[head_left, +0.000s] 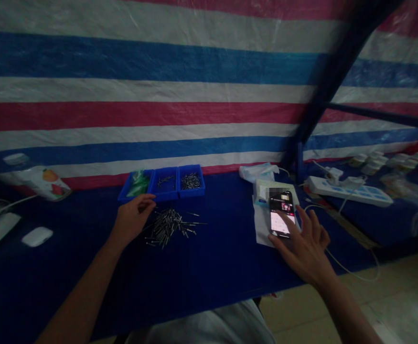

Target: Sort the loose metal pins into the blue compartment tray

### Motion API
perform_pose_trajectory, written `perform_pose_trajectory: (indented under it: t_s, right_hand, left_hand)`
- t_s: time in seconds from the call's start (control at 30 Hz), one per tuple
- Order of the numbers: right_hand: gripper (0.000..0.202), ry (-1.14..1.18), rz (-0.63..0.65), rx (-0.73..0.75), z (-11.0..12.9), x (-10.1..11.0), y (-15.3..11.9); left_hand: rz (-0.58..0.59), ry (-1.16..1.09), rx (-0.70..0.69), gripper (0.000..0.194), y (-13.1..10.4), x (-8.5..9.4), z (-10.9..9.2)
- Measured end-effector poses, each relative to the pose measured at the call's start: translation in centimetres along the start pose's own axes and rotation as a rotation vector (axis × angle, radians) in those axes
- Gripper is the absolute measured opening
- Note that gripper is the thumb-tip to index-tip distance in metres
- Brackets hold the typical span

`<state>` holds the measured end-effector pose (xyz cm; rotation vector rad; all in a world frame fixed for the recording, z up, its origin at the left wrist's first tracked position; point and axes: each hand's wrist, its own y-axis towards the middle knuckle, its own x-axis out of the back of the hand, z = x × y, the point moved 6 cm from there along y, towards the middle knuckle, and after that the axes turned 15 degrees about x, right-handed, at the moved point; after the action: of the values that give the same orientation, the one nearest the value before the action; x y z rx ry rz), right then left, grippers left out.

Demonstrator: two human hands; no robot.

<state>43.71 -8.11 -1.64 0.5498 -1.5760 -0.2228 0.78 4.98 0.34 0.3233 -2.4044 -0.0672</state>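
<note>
My right hand (304,241) is over a lit phone (282,222), fingers spread, one finger over the screen and the thumb at its lower edge. The phone lies tilted on a white sheet and a small box. My left hand (134,216) has its fingers curled together beside a pile of thin metal pins (167,227); whether something small is between the fingertips is too dark to tell. Behind the pile stand three joined blue trays (166,197): green plastic in the left one, a few metal pieces in the middle, many small metal pieces in the right.
On the blue table (201,267) are a white earphone case (37,236) and a printed bottle (47,181) at left. A white power strip (350,190), cables and small capped bottles (373,163) stand at right. A striped sheet (158,114) hangs behind.
</note>
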Motion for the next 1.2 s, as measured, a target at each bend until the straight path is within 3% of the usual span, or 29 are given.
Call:
perform_pose_trajectory:
  t_s: [0.4, 0.63, 0.87, 1.2]
  right_hand:
    - [0.049, 0.014, -0.001, -0.021, -0.2, -0.1, -0.1]
    - [0.048, 0.023, -0.152, -0.049, -1.1, 1.2, -0.8]
    - [0.045, 0.015, -0.057, 0.061, -1.2, 0.5, -1.1]
    - [0.043, 0.033, -0.082, 0.053, -1.5, 0.2, -1.3]
  left_hand:
    - [0.002, 0.039, 0.011, 0.033, 0.0, 0.1, -0.1]
    - [-0.015, 0.055, -0.006, 0.033, 0.0, 0.1, 0.0]
    - [-0.003, 0.048, -0.018, 0.031, 0.1, -0.1, 0.2]
    - [-0.028, 0.043, -0.025, 0.029, -0.1, 0.3, -0.1]
